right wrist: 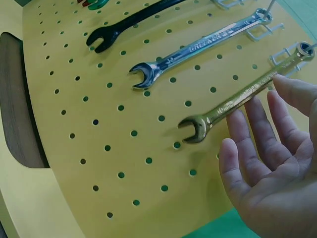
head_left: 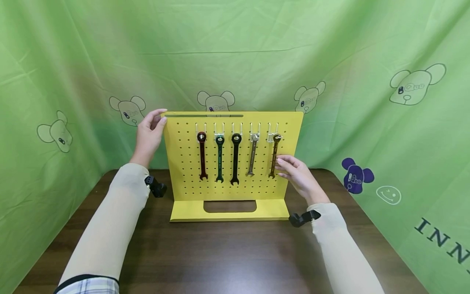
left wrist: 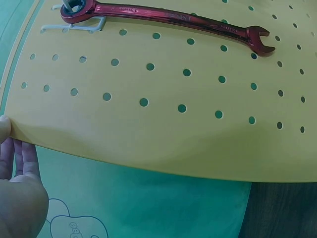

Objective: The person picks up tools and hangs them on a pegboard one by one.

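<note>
A yellow pegboard stands upright on its base, and several combination wrenches hang from its hooks in a row. My left hand pinches the board's upper left corner, thumb in front and fingers behind. The red wrench hangs nearest to that hand. At the right end of the row is a gold wrench, its ring end on a hook. My right hand is beside it, thumb tip and fingertips right at its edge, fingers loosely bent. Left of it hang a silver wrench, a black wrench and a green wrench.
The board stands on a dark wooden table. Its base has a wide cut-out at the front. Green curtains with printed mouse heads enclose the back and sides.
</note>
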Tool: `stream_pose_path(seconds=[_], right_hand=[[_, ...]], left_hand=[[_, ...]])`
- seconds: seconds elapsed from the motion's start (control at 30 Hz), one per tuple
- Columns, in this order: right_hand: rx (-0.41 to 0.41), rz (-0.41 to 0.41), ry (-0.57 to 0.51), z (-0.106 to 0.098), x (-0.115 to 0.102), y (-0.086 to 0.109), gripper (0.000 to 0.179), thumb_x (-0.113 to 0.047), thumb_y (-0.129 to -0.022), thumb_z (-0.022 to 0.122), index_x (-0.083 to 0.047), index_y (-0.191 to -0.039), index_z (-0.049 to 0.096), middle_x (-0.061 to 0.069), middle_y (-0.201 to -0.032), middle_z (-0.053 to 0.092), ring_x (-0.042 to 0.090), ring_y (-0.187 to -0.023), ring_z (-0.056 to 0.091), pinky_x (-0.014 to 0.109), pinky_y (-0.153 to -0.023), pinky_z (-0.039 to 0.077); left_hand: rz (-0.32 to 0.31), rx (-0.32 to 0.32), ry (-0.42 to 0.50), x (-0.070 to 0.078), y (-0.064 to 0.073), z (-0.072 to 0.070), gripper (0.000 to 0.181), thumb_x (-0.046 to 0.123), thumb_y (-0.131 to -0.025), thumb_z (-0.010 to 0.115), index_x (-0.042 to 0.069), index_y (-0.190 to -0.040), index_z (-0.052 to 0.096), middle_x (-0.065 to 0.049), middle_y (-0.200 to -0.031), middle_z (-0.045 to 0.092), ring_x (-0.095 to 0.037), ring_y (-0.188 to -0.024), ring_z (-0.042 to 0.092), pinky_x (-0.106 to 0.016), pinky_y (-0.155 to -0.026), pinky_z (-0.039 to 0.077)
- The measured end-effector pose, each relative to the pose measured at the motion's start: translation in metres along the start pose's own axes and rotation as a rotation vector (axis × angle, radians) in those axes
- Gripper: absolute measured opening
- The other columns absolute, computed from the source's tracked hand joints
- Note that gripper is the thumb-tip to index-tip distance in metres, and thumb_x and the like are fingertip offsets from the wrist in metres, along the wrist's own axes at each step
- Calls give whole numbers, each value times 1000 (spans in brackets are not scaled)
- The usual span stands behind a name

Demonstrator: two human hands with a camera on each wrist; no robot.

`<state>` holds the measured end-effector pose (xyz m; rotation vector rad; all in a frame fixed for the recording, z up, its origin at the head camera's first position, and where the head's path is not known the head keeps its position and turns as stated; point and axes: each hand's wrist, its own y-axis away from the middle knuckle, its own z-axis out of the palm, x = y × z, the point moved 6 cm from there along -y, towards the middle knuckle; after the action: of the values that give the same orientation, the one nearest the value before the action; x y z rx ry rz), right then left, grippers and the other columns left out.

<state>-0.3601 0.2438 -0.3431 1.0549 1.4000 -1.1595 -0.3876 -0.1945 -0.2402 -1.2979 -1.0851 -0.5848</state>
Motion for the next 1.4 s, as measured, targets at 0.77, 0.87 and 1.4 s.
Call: stream_pose_path(seconds=[0.77,0.87,1.4], right_hand=[[-41,1,56,-18,-1,26,35,-25,-104,58,2,-126,52,8,-119,63,18,-106,63,26,-87,52],[-45,0,71,-18,-2,27,29,-25,-104,58,-2,-122,55,7,-118,64,18,-105,63,26,-86,52],[-39,13,165,-28,7,38,35,-26,-104,57,2,-124,55,7,-117,65,13,-103,64,25,-86,52]], left_hand=[[23,-56,-36,5,7,0,43,30,-103,59,22,-145,54,-5,-118,59,-14,-105,54,-30,-94,44],[18,-78,-37,5,8,0,48,32,-102,60,24,-148,49,-8,-125,58,-16,-112,54,-32,-99,44],[-5,-185,-111,-5,21,-10,64,39,-100,61,18,-156,36,-8,-151,44,-27,-134,45,-47,-107,40]])
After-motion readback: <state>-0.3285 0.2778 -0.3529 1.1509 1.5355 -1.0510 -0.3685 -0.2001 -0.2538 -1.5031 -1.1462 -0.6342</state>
